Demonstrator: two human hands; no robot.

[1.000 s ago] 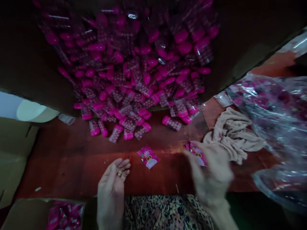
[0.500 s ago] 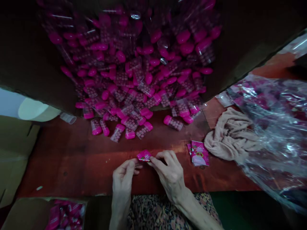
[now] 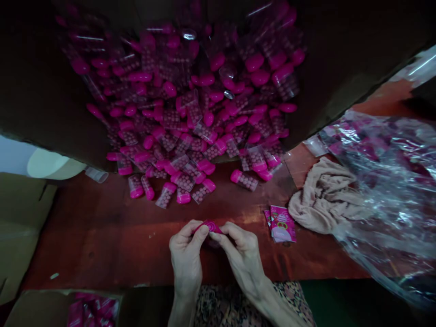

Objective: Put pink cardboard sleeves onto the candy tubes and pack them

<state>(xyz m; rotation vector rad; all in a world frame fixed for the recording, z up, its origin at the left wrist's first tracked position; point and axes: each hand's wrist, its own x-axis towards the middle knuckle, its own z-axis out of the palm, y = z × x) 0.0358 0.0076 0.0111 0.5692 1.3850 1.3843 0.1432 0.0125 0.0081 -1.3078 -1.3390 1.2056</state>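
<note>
My left hand [image 3: 185, 250] and my right hand [image 3: 241, 256] meet above the red-brown wooden table [image 3: 102, 218], pinching a small pink printed sachet [image 3: 211, 226] between their fingers and thumbs. The sachet is bent, and my fingers hide most of it. To the right of my right hand lies a small stack of similar sachets [image 3: 282, 223], untouched. Beyond my hands, a heap of clear tubes with pink caps [image 3: 203, 190] spills across the table from under a dark cardboard carton [image 3: 340, 59].
A beige cloth [image 3: 323, 197] and a large clear plastic bag with pink contents [image 3: 384, 190] lie at right. A cardboard box of pink packets [image 3: 91, 311] stands at front left. A loose clear tube [image 3: 96, 174] lies at far left. My patterned lap [image 3: 252, 304] is below.
The sachet has risen from the table into both hands and now bends between my fingers. My right hand has moved left from the stack, and my hands have come together.
</note>
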